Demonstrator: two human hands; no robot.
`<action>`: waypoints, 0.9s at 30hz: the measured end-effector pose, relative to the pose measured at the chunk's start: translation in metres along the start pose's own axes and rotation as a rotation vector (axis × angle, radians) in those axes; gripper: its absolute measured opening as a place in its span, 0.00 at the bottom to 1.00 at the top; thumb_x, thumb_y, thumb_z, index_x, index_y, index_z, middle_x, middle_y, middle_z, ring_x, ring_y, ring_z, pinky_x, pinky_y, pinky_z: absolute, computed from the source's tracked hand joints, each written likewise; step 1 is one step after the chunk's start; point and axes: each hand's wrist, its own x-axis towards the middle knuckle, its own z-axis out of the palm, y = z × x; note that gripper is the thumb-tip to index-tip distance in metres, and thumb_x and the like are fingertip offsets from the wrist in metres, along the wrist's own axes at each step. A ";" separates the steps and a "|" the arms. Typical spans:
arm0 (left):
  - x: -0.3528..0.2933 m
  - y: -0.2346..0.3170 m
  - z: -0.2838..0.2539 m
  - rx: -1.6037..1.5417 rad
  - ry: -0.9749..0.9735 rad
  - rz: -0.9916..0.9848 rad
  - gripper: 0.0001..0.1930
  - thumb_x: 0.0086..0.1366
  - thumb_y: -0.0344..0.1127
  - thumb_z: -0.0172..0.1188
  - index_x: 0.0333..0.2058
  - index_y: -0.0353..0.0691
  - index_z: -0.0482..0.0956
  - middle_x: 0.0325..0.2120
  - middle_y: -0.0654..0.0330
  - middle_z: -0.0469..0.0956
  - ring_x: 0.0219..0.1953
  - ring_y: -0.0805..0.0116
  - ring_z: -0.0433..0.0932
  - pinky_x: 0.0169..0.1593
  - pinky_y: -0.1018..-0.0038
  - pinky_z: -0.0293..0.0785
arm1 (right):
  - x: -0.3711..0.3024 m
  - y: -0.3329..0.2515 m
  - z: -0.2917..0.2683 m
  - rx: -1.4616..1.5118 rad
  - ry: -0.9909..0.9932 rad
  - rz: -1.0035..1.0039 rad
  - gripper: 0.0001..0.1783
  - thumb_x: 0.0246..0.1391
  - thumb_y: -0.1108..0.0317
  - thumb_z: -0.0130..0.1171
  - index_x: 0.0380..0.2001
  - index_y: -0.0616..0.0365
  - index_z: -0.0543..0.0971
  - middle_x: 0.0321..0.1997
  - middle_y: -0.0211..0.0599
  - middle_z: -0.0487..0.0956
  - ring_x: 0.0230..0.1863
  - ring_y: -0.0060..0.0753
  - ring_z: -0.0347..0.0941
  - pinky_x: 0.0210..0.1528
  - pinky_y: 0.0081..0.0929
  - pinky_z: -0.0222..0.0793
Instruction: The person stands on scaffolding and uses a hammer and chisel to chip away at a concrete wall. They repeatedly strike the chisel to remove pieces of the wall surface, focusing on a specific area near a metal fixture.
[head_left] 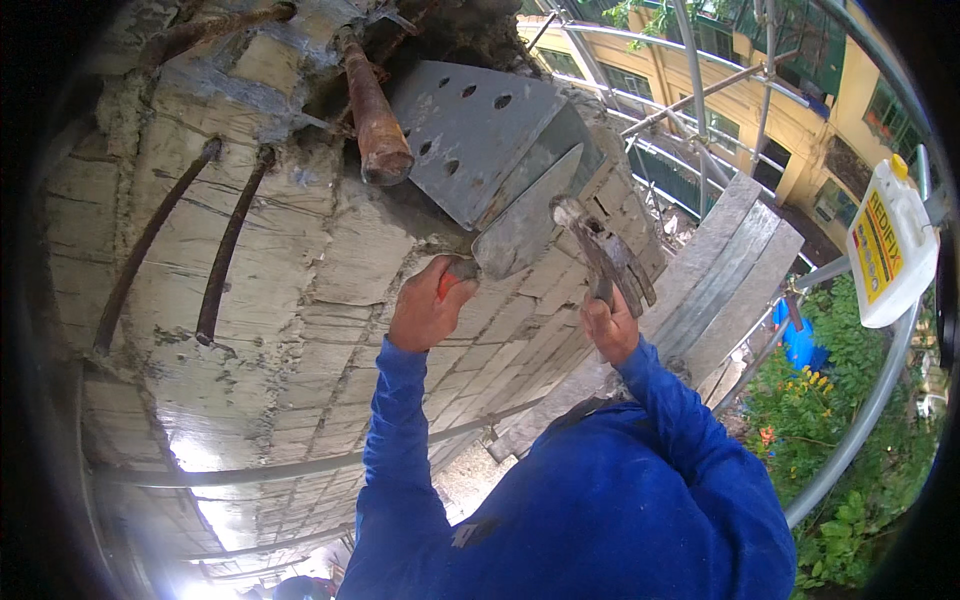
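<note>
I count two bare hands here, one left hand (428,305) and one right hand (612,328), in two long blue sleeves (398,425). There's one grey metal trowel (525,228), one worn metal hammer (607,252) and one grey steel bracket (465,135) showing five dark round holes (502,101). I see one thick rusty pipe (376,115), two thin rust-dark steel bars (232,245), one brown rusty rod (210,34) higher up, and one white plastic jug (905,290) with one yellow cap (900,168).
</note>
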 end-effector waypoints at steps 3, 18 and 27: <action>0.001 -0.003 0.001 0.021 -0.051 -0.053 0.20 0.60 0.42 0.62 0.44 0.34 0.74 0.25 0.47 0.76 0.27 0.53 0.76 0.34 0.65 0.72 | 0.004 -0.002 0.008 -0.023 0.025 0.012 0.34 0.55 0.45 0.61 0.50 0.67 0.73 0.30 0.34 0.77 0.31 0.29 0.71 0.37 0.29 0.70; -0.009 -0.006 0.008 -0.023 -0.031 -0.179 0.17 0.59 0.43 0.65 0.34 0.32 0.74 0.22 0.49 0.73 0.23 0.62 0.70 0.31 0.68 0.70 | -0.001 -0.049 0.020 0.312 -0.083 -0.392 0.33 0.55 0.34 0.55 0.38 0.58 0.70 0.23 0.31 0.69 0.20 0.21 0.63 0.21 0.20 0.59; -0.006 0.007 0.004 0.041 -0.022 -0.177 0.16 0.59 0.41 0.64 0.38 0.33 0.76 0.24 0.49 0.76 0.25 0.60 0.74 0.33 0.68 0.72 | 0.027 0.003 0.028 0.222 -0.065 -0.070 0.22 0.61 0.52 0.53 0.46 0.61 0.70 0.29 0.31 0.72 0.33 0.24 0.66 0.34 0.26 0.66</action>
